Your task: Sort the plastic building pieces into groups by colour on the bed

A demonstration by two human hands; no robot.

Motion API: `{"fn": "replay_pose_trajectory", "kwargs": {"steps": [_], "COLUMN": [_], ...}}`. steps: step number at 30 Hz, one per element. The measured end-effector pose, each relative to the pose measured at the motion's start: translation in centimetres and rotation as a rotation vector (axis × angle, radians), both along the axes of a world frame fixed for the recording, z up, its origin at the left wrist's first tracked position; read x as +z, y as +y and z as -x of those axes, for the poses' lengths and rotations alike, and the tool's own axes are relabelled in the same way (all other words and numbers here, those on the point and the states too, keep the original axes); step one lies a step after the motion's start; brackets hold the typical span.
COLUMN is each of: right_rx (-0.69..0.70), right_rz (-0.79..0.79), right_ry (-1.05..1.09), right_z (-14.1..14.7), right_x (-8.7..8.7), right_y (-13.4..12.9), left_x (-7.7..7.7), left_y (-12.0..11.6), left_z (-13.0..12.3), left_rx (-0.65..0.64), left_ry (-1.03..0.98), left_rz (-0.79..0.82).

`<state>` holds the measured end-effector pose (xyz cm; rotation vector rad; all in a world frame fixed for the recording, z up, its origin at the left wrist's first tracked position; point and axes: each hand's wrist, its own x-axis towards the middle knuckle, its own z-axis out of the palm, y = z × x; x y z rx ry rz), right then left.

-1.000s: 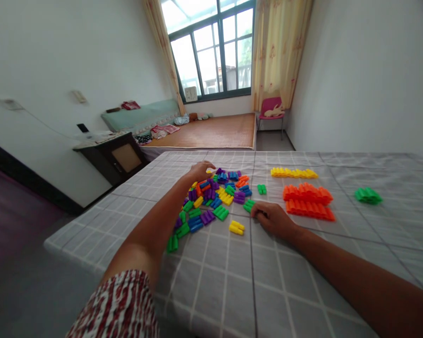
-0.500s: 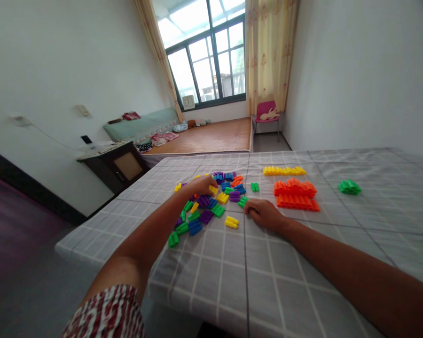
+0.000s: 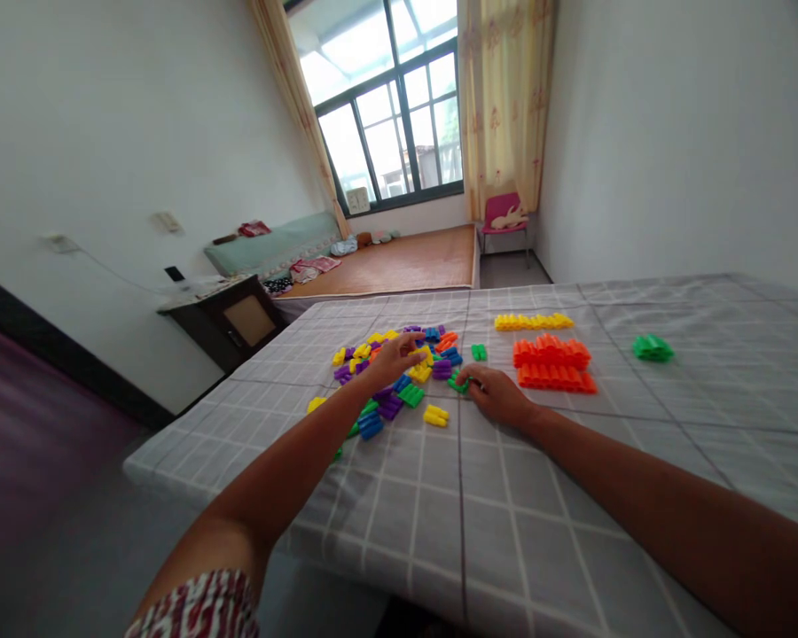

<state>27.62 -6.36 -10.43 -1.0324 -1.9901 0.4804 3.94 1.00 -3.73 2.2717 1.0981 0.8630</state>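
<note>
A loose pile of purple, blue, green, yellow and orange plastic blocks [image 3: 390, 406] lies left of centre. Over its far part is my left hand [image 3: 399, 356], fingers apart, beside a yellow block [image 3: 420, 373]. My right hand [image 3: 497, 392] rests at the pile's right edge, its fingertips closed at a green block [image 3: 457, 382]. A yellow pair [image 3: 435, 416] lies nearer me, and a small green block [image 3: 479, 353] lies beyond my right hand. Farther right are a yellow row [image 3: 533, 322], two orange rows [image 3: 553, 365] and a green cluster [image 3: 653, 348].
The table [image 3: 399, 505] wears a grey checked cloth. Behind it stand a bed [image 3: 412, 257], a pink chair [image 3: 504, 213] and a dark cabinet [image 3: 239, 323] on the left. A window is at the back.
My left hand has shifted right across the pile and its fingers have spread. My right hand's fingertips have moved onto the green block. The view has shifted slightly.
</note>
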Motion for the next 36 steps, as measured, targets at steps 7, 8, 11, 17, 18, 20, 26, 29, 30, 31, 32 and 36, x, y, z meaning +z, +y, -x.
{"fn": "replay_pose_trajectory", "kwargs": {"steps": [7,8,11,17,18,20,26,29,30,31,32,36], "right_rx": [0.058,0.063,0.064,0.073,0.085,0.101,0.102,0.103,0.104,0.105,0.104,0.109], "right_rz": [0.011,0.012,0.017,0.014,0.01,0.006,0.04,0.048,0.049,0.051,0.054,0.072], "right_ry": [-0.077,-0.082,-0.088,-0.119,-0.13,-0.153,-0.202,-0.226,-0.234,-0.243,-0.25,-0.273], "right_z": [-0.1,-0.1,-0.1,0.1,0.1,0.3,0.5,0.5,0.6,0.6,0.7,0.9], "right_x": [-0.1,0.0,0.1,0.2,0.2,0.0,-0.3,0.0,0.1,0.3,0.4,0.6], "right_y": [-0.1,-0.1,-0.2,-0.5,-0.5,-0.5,-0.3,-0.2,-0.2,-0.2,-0.1,0.1], "left_x": [-1.7,-1.9,-2.2,0.3,0.8,1.6,0.8,0.1,0.0,-0.1,-0.1,-0.6], "left_y": [-0.5,-0.5,-0.5,0.2,0.7,2.1,7.2,9.2,9.7,10.2,10.7,11.9], "left_z": [-0.5,-0.3,0.3,-1.1,-1.7,-3.5,-11.0,-15.0,-16.3,-17.5,-18.7,-22.6], "left_rx": [-0.181,-0.205,-0.208,-0.044,-0.014,0.009,0.011,-0.093,-0.133,-0.163,-0.181,-0.194], "left_ry": [0.251,0.279,0.34,0.462,0.447,0.425,0.347,0.313,0.309,0.312,0.322,0.361], "left_rz": [-0.113,-0.099,-0.096,-0.196,-0.208,-0.184,-0.128,-0.107,-0.105,-0.11,-0.117,-0.139]}}
